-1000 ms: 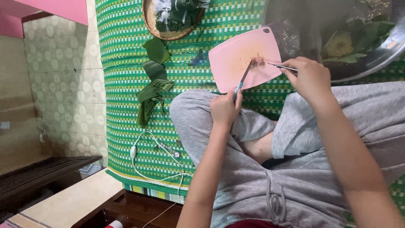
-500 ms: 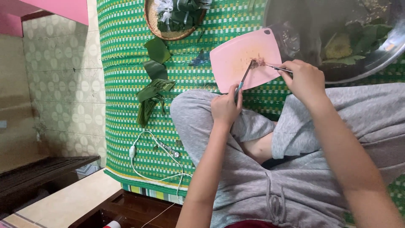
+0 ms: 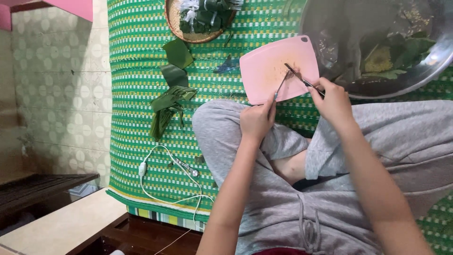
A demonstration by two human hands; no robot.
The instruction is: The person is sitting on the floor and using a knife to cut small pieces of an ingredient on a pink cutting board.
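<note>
A pink cutting board [image 3: 269, 66] lies on the green woven mat [image 3: 137, 56] in front of my crossed legs in grey trousers. My left hand [image 3: 257, 120] grips a thin metal utensil [image 3: 281, 86] whose tip rests on the board. My right hand [image 3: 332, 101] holds a second thin metal utensil [image 3: 297, 75]. The two tips cross over some brownish bits near the board's right side.
A large metal basin [image 3: 424, 61] with green leaves and yellow filling sits at the upper right. A round woven tray [image 3: 200, 19] of leaf-wrapped bundles is at the top. Loose green leaves [image 3: 170, 101] and a white cable [image 3: 155, 174] lie on the mat. Tiled floor lies left.
Both hands have shifted slightly. The tips of the two utensils have come together and now cross over the board.
</note>
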